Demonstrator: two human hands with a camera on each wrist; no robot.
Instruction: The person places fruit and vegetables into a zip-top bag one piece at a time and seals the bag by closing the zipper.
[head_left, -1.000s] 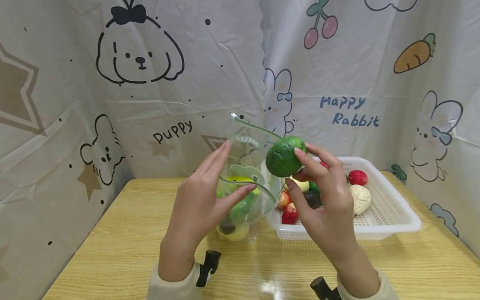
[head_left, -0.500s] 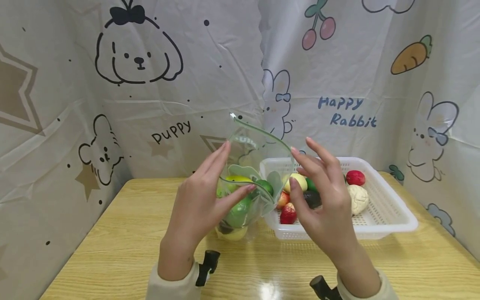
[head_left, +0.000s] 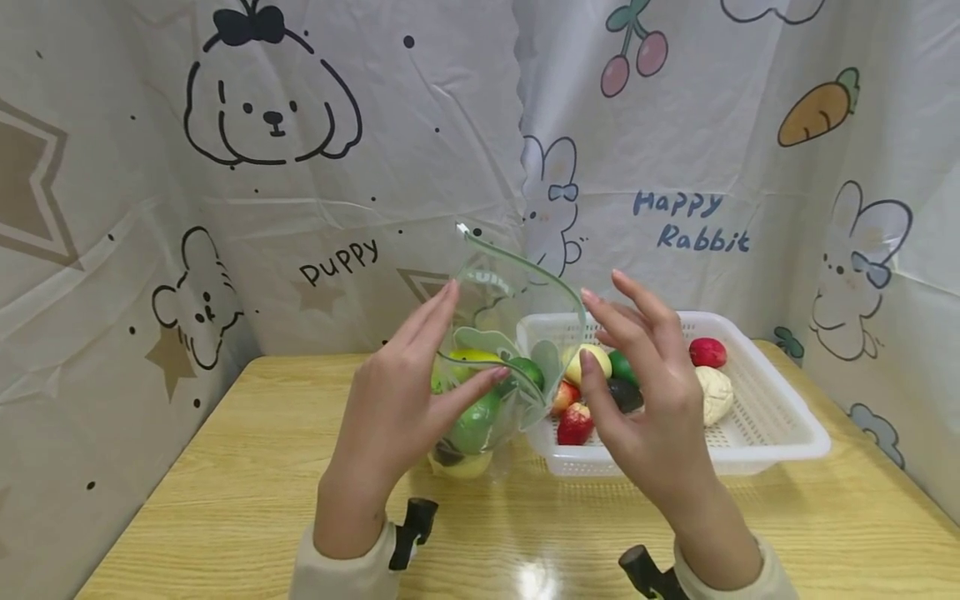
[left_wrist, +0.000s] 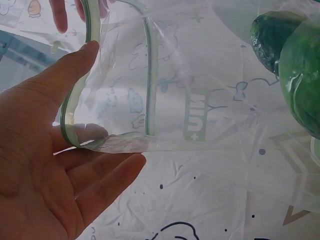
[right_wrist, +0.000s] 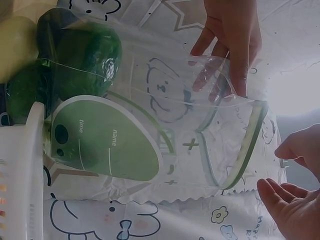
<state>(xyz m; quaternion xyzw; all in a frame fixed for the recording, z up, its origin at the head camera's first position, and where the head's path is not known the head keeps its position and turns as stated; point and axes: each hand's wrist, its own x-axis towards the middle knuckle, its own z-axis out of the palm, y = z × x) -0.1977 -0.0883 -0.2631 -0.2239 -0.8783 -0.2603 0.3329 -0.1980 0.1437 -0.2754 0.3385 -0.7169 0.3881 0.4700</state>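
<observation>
A clear zip bag (head_left: 487,300) with a green-edged mouth stands agape on the table. My left hand (head_left: 401,383) holds its left side, thumb along the near rim and fingers at the side, as the left wrist view (left_wrist: 55,155) of the hand also shows. Inside lie a dark green wrinkled fruit (head_left: 527,375), a larger green fruit (head_left: 474,423) and some yellow produce (head_left: 465,465) low down. Beside the bag's right corner my right hand (head_left: 652,383) has its fingers spread, holding nothing; in the right wrist view its fingertips (right_wrist: 267,187) stand just off the rim.
Right behind the bag sits a white perforated basket (head_left: 795,433) with red fruit (head_left: 575,423), a cream round item (head_left: 716,395), a dark avocado-like item (head_left: 624,395) and a yellow one (head_left: 588,364). A printed curtain (head_left: 420,125) surrounds the wooden table (head_left: 247,467).
My right hand has let go of the wrinkled green fruit, which dropped into the bag. Its fingers have spread beside the rim. My left hand has stayed on the bag.
</observation>
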